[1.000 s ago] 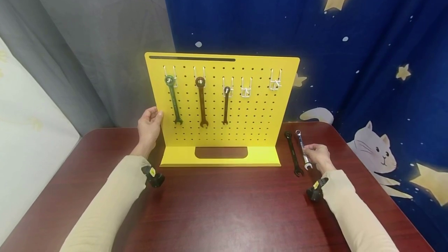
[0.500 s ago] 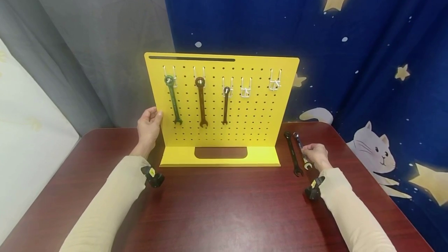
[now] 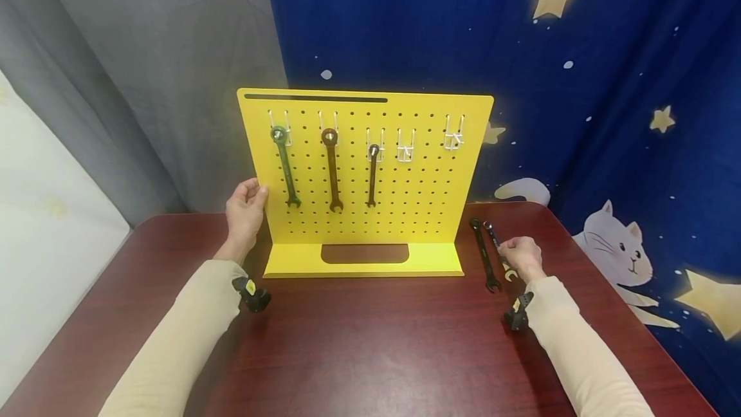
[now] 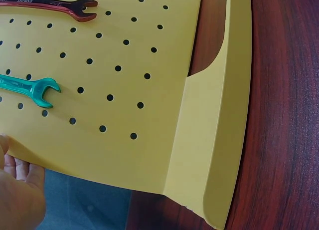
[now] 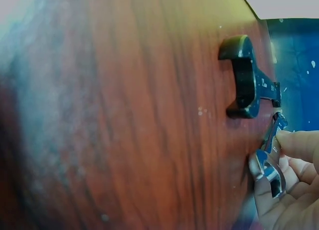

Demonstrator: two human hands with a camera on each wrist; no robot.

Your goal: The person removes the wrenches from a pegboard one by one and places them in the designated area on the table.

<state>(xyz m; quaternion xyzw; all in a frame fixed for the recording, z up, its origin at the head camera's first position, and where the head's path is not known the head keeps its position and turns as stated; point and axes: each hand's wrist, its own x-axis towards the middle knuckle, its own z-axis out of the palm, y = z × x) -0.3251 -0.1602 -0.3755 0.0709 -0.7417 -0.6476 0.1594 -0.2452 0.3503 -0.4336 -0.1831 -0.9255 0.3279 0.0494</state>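
Note:
My left hand [image 3: 244, 214] grips the left edge of a yellow pegboard [image 3: 417, 201], thumb in front and the other fingers partly hidden behind it. At the right, my right hand [image 3: 523, 257] pinches a silver combination wrench [image 5: 271, 172] by its shank, over the table. Just left of it lies a black combination wrench [image 3: 485, 256], its open jaw large in the right wrist view. On the board's hooks hang a green wrench [image 3: 287, 169], a reddish-brown wrench [image 3: 332, 172] and a smaller dark wrench [image 3: 372, 179], ring ends up.
Two white wire hooks, a middle hook [image 3: 405, 153] and a right hook [image 3: 454, 141], bear no wrench. The pegboard's base stands on a dark red table [image 3: 370, 346]. A blue star-patterned curtain [image 3: 405, 24] hangs behind.
The silver wrench's ring end has shifted slightly left, toward the black wrench, with my right hand moving a little left. My left hand stays on the board's edge.

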